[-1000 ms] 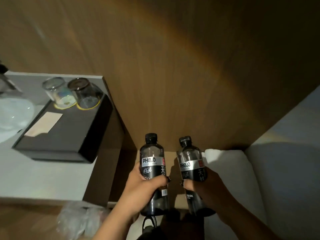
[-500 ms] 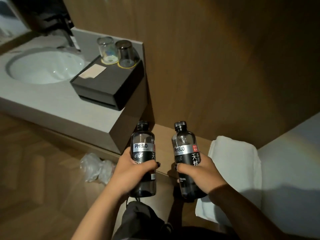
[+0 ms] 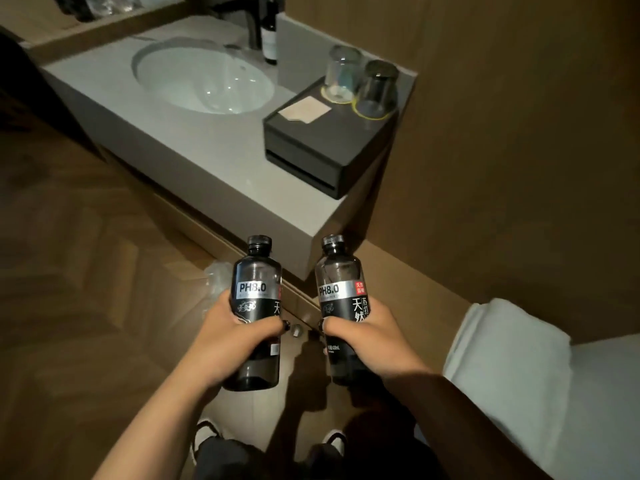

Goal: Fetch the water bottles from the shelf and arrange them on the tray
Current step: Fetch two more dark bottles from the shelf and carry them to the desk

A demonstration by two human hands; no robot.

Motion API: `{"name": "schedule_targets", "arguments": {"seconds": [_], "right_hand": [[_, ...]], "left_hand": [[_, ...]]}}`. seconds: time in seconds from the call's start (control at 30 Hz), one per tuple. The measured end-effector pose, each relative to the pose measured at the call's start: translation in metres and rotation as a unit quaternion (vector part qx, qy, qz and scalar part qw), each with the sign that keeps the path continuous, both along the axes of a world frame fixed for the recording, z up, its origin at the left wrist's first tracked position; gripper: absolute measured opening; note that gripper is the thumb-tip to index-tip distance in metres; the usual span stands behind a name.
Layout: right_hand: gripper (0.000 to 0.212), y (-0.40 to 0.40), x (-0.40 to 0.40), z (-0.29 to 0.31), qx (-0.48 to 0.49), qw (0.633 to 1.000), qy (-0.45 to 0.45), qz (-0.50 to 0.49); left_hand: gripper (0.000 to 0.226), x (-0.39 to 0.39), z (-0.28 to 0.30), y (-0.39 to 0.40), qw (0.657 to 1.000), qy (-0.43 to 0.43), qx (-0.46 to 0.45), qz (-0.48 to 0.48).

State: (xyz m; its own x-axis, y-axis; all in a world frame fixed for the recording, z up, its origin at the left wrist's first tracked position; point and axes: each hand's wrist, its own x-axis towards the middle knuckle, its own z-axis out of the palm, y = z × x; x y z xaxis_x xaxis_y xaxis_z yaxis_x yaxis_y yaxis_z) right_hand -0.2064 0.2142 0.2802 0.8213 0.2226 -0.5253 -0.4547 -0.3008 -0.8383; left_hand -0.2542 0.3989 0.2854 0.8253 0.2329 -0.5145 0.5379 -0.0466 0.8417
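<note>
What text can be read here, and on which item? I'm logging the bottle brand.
"PH8.0": label of left bottle, held by left hand.
"PH8.0", "天然": label of right bottle, held by right hand.
Red tag and smaller print on both: too small to read.
Card on tray: no legible text.

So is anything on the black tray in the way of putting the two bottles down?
Partly. Two upside-down glasses fill the tray's far corner, and a small card lies on its left side. The near part looks bare. Left hand and right hand each hold a bottle.
</note>
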Motion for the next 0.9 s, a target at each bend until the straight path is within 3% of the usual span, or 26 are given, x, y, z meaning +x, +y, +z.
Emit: {"name": "schedule_targets", "arguments": {"seconds": [0.23, 0.63, 0.77, 0.9], "right_hand": [[0.020, 0.130, 0.001, -0.010, -0.004, 1.000, -0.013, 0.004], [0.023, 0.322, 0.016, -0.016, -0.002, 0.998, -0.003, 0.067], [0.020, 0.375, 0.038, -0.015, -0.001, 0.992, -0.019, 0.123], [0.025, 0.425, 0.065, -0.016, 0.001, 0.985, -0.027, 0.173]], "left_hand": [[0.034, -0.006, -0.005, 0.129, 1.000, -0.011, 0.004, 0.029], [0.038, -0.019, -0.008, 0.317, 0.992, -0.002, 0.028, 0.124], [0.029, -0.016, -0.011, 0.358, 0.989, -0.001, 0.002, 0.149], [0.039, -0.004, -0.018, 0.394, 0.983, 0.010, -0.019, 0.185]]}}
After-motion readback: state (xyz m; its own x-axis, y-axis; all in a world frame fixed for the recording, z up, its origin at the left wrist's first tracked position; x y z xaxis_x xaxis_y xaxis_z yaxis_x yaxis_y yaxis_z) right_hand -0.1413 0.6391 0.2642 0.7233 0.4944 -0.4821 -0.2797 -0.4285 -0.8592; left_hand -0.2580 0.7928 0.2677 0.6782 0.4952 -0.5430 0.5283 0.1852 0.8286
